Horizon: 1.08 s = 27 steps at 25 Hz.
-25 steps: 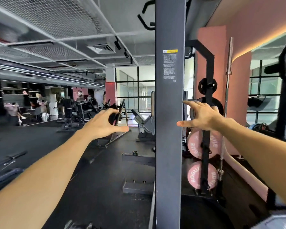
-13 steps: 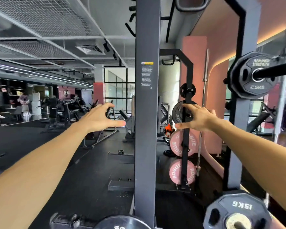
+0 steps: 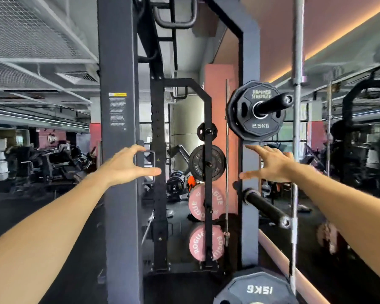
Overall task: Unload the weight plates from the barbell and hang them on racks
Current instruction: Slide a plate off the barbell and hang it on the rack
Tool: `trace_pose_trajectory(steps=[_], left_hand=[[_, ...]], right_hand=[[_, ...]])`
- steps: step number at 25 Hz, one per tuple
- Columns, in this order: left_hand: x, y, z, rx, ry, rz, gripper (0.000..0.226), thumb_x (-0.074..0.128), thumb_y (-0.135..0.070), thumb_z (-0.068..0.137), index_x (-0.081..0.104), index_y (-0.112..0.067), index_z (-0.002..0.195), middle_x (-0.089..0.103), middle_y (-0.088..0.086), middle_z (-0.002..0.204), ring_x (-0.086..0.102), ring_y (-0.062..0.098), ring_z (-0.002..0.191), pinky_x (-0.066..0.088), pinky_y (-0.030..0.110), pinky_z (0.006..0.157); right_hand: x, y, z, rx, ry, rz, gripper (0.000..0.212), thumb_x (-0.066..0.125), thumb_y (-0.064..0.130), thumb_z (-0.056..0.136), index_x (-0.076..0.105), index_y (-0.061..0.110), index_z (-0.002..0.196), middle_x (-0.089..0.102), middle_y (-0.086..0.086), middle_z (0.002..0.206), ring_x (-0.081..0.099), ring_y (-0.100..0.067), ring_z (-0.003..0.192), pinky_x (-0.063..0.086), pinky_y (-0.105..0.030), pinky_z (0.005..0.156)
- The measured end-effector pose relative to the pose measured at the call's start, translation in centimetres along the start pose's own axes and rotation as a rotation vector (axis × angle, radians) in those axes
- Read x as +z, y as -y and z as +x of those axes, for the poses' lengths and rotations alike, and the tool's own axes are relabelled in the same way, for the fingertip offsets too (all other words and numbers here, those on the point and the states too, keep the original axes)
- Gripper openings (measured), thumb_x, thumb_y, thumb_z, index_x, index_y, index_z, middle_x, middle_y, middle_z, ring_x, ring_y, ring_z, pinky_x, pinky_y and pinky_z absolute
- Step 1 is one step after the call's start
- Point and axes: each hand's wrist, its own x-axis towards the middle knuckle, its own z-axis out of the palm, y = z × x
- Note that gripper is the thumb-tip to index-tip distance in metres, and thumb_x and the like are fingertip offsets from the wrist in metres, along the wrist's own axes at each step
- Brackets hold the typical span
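Swinging rightward since the earlier frames, the head view is now bringing the 2.5 kg plate (image 3: 256, 111) on its storage peg (image 3: 274, 103) close in front, where half a second ago it was sitting far right. Both hands are reaching forward with nothing in them: the left hand (image 3: 127, 166) is hanging open, fingers and thumb spread in a wide C beside the near upright (image 3: 119, 150); the right hand (image 3: 270, 164) is stretching flat and splayed just under that plate, apart from it. An empty peg (image 3: 264, 207) is jutting out below the right hand.

A 15 kg plate (image 3: 256, 288) is sitting at the bottom edge. It is looking rigid and heavy, probably wanting two hands on its rim or grip holes; the small one should lift easily one-handed.

Cut off below, the 15 kg plate's support is hidden, and whether it is on the barbell is unclear. Background plates (image 3: 206, 216) are small and blurred.
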Motion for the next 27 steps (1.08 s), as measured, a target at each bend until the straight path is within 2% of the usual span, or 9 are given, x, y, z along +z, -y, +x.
trace_pose_trajectory(steps=[2, 5, 11, 15, 18, 21, 23, 25, 27], left_hand=[[4.4, -3.7, 3.1, 0.011, -0.029, -0.045, 0.102, 0.073, -0.074, 0.062, 0.036, -0.032, 0.147, 0.037, 0.002, 0.153, 0.038, 0.023, 0.139, 0.034, 0.043, 0.108], [9.9, -9.0, 7.7, 0.008, -0.019, -0.143, 0.112, 0.072, -0.085, 0.048, 0.038, -0.035, 0.143, 0.046, 0.001, 0.146, 0.047, 0.022, 0.131, 0.04, 0.044, 0.106], [15.5, -17.3, 13.1, 0.006, -0.047, -0.113, 0.107, 0.07, -0.084, 0.053, 0.036, -0.037, 0.143, 0.038, 0.005, 0.152, 0.05, 0.028, 0.128, 0.039, 0.047, 0.108], [15.6, -21.1, 15.8, 0.022, -0.065, -0.13, 0.112, 0.068, -0.084, 0.052, 0.034, -0.035, 0.146, 0.036, 0.004, 0.153, 0.042, 0.026, 0.135, 0.037, 0.049, 0.11], [14.2, -23.4, 18.3, 0.052, -0.16, -0.139, 0.101, 0.069, -0.078, 0.064, 0.033, -0.033, 0.147, 0.043, 0.004, 0.147, 0.048, 0.024, 0.128, 0.04, 0.042, 0.103], [12.5, -25.2, 21.0, 0.055, -0.268, -0.134, 0.084, 0.062, -0.071, 0.078, 0.034, -0.031, 0.146, 0.055, 0.003, 0.13, 0.052, 0.024, 0.12, 0.041, 0.039, 0.097], [11.9, -26.1, 22.7, 0.071, -0.303, -0.109, 0.072, 0.059, -0.064, 0.085, 0.038, -0.027, 0.143, 0.063, 0.002, 0.113, 0.055, 0.025, 0.114, 0.043, 0.039, 0.094], [11.7, -26.7, 24.4, 0.078, -0.304, -0.09, 0.06, 0.056, -0.055, 0.092, 0.041, -0.024, 0.141, 0.064, 0.004, 0.109, 0.057, 0.027, 0.111, 0.041, 0.036, 0.088], [11.7, -27.0, 25.8, 0.079, -0.285, -0.074, 0.056, 0.054, -0.049, 0.095, 0.041, -0.021, 0.141, 0.062, 0.011, 0.121, 0.057, 0.03, 0.111, 0.041, 0.035, 0.086]], right_hand=[[-0.2, -6.8, 1.8, 0.025, 0.013, -0.025, 0.111, 0.053, 0.089, 0.059, 0.008, 0.046, 0.151, 0.02, 0.004, 0.16, 0.024, -0.027, 0.144, 0.016, -0.06, 0.113], [-0.5, -15.5, 4.0, 0.043, 0.022, -0.041, 0.108, 0.052, 0.089, 0.06, 0.008, 0.049, 0.149, 0.024, 0.006, 0.158, 0.027, -0.027, 0.143, 0.018, -0.058, 0.113], [0.3, -23.7, 7.5, 0.036, 0.063, -0.061, 0.104, 0.053, 0.085, 0.066, 0.006, 0.047, 0.151, 0.016, 0.001, 0.161, 0.022, -0.027, 0.146, 0.019, -0.056, 0.112], [-0.1, -24.9, 10.3, -0.024, 0.051, -0.009, 0.106, 0.053, 0.087, 0.063, 0.006, 0.049, 0.15, 0.015, 0.002, 0.162, 0.022, -0.028, 0.146, 0.016, -0.059, 0.113], [-2.1, -24.3, 12.6, -0.074, 0.003, 0.066, 0.099, 0.052, 0.085, 0.068, 0.01, 0.049, 0.15, 0.02, 0.002, 0.16, 0.025, -0.026, 0.145, 0.014, -0.059, 0.113], [-4.4, -23.3, 15.6, -0.1, -0.06, 0.195, 0.084, 0.048, 0.081, 0.076, 0.016, 0.049, 0.148, 0.025, 0.001, 0.158, 0.031, -0.027, 0.142, 0.014, -0.06, 0.114], [-5.9, -22.7, 17.2, -0.134, -0.123, 0.279, 0.073, 0.047, 0.07, 0.086, 0.023, 0.042, 0.149, 0.035, -0.004, 0.153, 0.04, -0.028, 0.136, 0.024, -0.054, 0.114], [-7.0, -21.8, 18.7, -0.169, -0.189, 0.38, 0.061, 0.05, 0.053, 0.094, 0.032, 0.027, 0.146, 0.05, -0.015, 0.14, 0.052, -0.031, 0.121, 0.039, -0.041, 0.104], [-7.5, -20.8, 20.0, -0.145, -0.243, 0.445, 0.049, 0.051, 0.043, 0.096, 0.037, 0.015, 0.134, 0.059, -0.018, 0.121, 0.059, -0.032, 0.094, 0.05, -0.035, 0.077]])
